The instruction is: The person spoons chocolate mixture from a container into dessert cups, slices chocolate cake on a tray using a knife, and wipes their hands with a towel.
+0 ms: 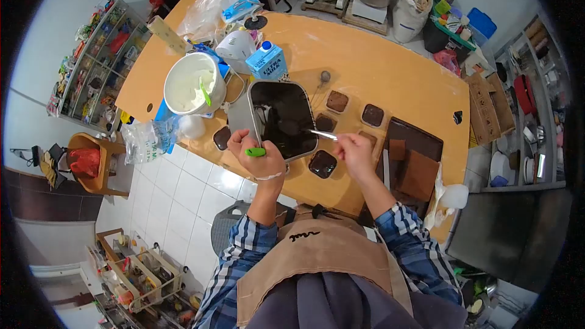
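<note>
Left hand (261,157): curled round a green handle (256,152); brace steadily.
Right hand (354,151): pinching a silver utensil (324,135).
Pan (309,109): keep drips inside its right rim.

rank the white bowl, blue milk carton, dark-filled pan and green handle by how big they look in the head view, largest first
1. Dark-filled pan
2. White bowl
3. Blue milk carton
4. Green handle, counting only its visible part
</note>
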Motion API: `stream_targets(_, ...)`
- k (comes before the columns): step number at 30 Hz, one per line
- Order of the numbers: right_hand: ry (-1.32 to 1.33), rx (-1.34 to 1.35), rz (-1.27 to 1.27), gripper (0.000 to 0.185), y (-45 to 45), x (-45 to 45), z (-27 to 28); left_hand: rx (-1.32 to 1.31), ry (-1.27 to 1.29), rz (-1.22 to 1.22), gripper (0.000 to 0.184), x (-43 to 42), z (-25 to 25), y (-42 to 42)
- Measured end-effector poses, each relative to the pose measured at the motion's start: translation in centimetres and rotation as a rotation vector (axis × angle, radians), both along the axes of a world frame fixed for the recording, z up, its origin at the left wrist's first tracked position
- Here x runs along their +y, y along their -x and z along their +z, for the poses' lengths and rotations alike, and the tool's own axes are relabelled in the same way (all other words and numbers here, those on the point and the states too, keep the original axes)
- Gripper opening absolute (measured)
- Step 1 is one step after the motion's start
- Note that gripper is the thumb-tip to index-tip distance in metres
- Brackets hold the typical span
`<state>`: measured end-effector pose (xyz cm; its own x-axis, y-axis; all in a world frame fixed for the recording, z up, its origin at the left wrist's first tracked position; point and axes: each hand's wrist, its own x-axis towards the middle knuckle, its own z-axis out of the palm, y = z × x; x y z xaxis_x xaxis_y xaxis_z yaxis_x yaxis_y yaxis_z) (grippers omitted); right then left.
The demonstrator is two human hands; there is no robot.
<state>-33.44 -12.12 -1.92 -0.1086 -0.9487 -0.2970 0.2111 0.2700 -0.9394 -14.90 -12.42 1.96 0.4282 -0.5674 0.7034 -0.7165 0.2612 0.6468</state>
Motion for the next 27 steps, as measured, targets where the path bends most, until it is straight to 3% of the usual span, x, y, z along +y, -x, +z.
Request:
stream_targets(2,-0.026,0.070,0.122,0.034,-0.8,-0.1,0.5,0.041,0.003,0.011,0.012,0.2,0.0,0.0)
stream_targets(5,-0.006,0.064,0.034,0.039,0.6,-1.2,0.1,0.141,-0.058,0.031,0.011,0.9,-0.5,-1.3)
stream_targets(8,-0.036,0.228,-0.078,0.033,3.9,-3.2,-1.8,0.242,-0.130,0.050,0.011,2.8,1.4,-2.3)
stream_targets(12,-0.098,0.456,0.059,0.024,4.9,-5.6,-6.2,0.018,-0.083,0.105,0.015,4.4,1.3,-4.2)
stream_targets(15,-0.106,0.320,0.113,0.020,3.7,-6.8,-9.0,-0.017,-0.075,0.141,0.016,5.1,1.3,-4.7)
stream_targets(20,-0.238,0.477,0.177,0.016,2.5,-9.2,-12.9,0.036,-0.122,0.165,0.018,6.2,0.1,-5.8)
stream_targets(27,-0.291,0.373,0.078,0.020,1.4,-9.6,-13.2,0.002,-0.171,0.195,0.017,7.2,0.2,-6.5)
